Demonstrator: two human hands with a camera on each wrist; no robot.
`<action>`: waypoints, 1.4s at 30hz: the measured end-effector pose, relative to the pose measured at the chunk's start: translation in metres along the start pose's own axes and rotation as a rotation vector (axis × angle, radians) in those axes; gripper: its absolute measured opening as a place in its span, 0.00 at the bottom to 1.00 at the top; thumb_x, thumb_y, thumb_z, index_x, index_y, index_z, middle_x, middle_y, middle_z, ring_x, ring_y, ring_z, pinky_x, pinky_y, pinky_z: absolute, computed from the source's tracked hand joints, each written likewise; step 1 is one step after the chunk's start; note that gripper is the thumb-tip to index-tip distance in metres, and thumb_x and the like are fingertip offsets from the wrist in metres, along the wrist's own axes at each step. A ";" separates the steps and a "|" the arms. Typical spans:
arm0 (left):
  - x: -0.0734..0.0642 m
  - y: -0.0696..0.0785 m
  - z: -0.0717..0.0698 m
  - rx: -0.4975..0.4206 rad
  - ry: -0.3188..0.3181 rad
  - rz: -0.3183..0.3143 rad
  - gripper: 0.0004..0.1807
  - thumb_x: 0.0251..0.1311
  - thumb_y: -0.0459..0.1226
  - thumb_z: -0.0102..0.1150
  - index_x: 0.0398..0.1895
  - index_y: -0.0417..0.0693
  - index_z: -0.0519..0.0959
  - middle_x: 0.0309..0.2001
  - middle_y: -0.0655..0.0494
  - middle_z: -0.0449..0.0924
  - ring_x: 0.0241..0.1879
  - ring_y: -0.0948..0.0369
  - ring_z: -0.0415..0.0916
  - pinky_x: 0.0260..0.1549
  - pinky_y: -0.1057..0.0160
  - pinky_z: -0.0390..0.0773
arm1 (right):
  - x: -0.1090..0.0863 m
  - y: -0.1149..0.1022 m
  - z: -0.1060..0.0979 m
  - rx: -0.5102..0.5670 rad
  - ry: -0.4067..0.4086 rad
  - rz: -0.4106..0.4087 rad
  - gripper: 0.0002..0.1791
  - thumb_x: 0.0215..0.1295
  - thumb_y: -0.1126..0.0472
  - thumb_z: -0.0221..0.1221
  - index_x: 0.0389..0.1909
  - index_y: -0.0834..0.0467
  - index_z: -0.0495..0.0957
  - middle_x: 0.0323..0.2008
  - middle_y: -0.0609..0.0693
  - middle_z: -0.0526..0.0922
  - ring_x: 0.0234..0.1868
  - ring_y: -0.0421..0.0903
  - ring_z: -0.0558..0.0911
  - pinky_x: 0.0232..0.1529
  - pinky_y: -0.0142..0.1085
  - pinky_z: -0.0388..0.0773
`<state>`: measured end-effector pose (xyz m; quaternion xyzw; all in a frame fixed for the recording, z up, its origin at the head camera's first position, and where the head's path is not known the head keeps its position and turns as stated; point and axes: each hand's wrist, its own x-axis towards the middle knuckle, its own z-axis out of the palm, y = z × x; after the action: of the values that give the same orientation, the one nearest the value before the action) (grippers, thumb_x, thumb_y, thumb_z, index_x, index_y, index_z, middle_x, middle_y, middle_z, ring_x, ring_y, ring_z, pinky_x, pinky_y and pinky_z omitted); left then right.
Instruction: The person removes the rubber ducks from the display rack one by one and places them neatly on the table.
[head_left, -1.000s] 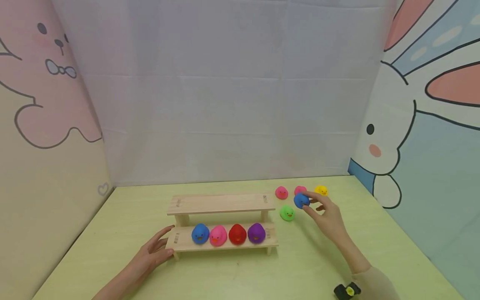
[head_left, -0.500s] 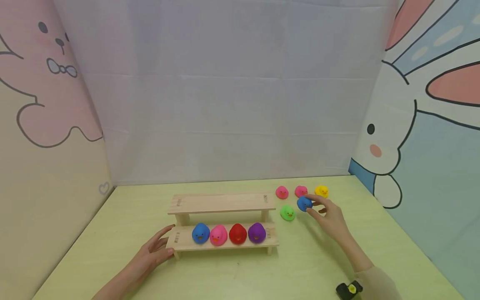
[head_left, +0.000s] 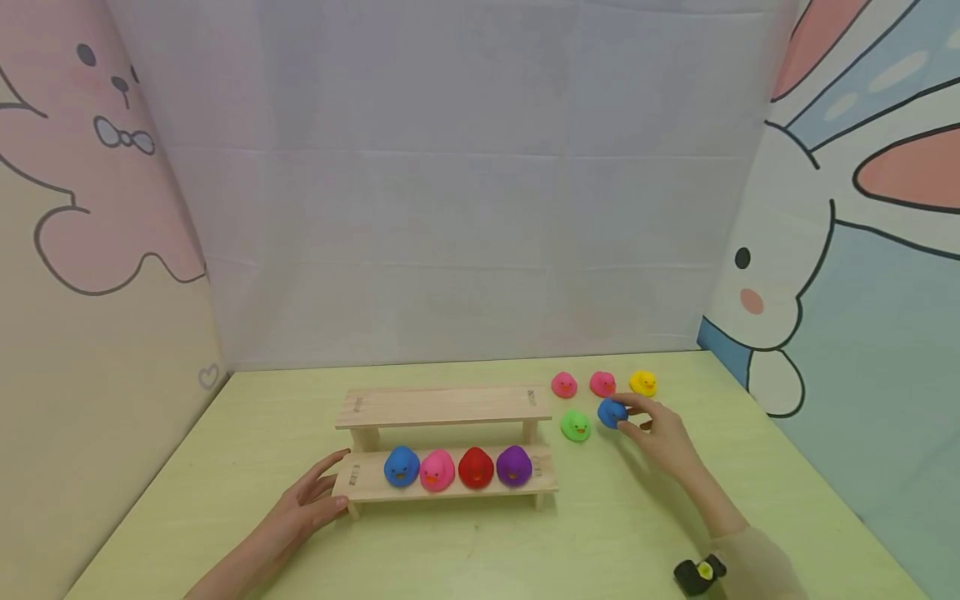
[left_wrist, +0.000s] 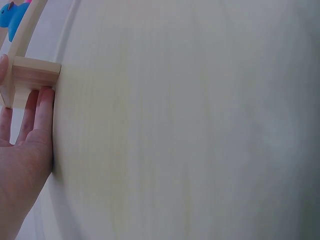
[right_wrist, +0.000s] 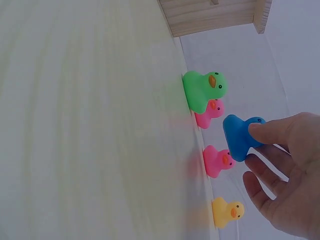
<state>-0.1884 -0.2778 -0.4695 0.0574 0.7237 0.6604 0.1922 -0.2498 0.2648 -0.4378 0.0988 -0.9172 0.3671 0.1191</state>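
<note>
My right hand (head_left: 660,437) pinches a blue rubber duck (head_left: 612,413) between thumb and fingers. In the right wrist view this duck hangs a little off the table, beside a green duck (right_wrist: 202,90). My left hand (head_left: 300,504) holds the left end of a two-step wooden rack (head_left: 450,406), thumb at the front corner and index finger at the rear one. Its fingers touch the end leg (left_wrist: 37,72) in the left wrist view. On the lower step stand a blue duck (head_left: 402,467), a pink duck (head_left: 437,471), a red duck (head_left: 476,468) and a purple duck (head_left: 514,466).
Behind the green duck, two pink ducks (head_left: 564,385) and a yellow duck (head_left: 643,382) sit in a row near the table's back edge. A white cloth (head_left: 450,183) hangs behind the table (head_left: 420,558). Cartoon-printed panels stand on both sides.
My right hand has brought the blue duck slightly right and toward me, lower, away from the pink duck it overlapped. My left hand and the rack stay put.
</note>
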 end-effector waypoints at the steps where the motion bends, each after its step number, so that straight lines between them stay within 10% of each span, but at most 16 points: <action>1: 0.000 0.000 0.000 -0.001 0.000 0.001 0.42 0.70 0.36 0.54 0.80 0.56 0.43 0.62 0.60 0.69 0.57 0.70 0.74 0.56 0.70 0.75 | 0.001 0.001 0.000 -0.004 -0.007 0.003 0.21 0.63 0.69 0.63 0.58 0.59 0.78 0.55 0.62 0.82 0.50 0.58 0.81 0.40 0.34 0.78; 18: 0.001 0.000 0.000 -0.003 -0.006 0.003 0.41 0.70 0.37 0.54 0.80 0.56 0.44 0.62 0.61 0.70 0.57 0.70 0.75 0.56 0.69 0.76 | 0.007 0.015 0.001 -0.043 -0.099 0.065 0.19 0.63 0.70 0.61 0.55 0.64 0.78 0.55 0.65 0.81 0.50 0.61 0.81 0.51 0.54 0.80; 42: 0.001 0.000 0.001 -0.003 0.021 -0.018 0.42 0.69 0.37 0.55 0.80 0.55 0.44 0.62 0.58 0.70 0.56 0.69 0.75 0.55 0.69 0.76 | 0.008 0.013 -0.001 -0.048 -0.157 0.112 0.19 0.63 0.70 0.61 0.55 0.66 0.78 0.55 0.65 0.81 0.50 0.61 0.81 0.54 0.56 0.79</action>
<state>-0.1894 -0.2769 -0.4693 0.0439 0.7252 0.6602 0.1906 -0.2603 0.2744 -0.4432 0.0729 -0.9363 0.3424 0.0284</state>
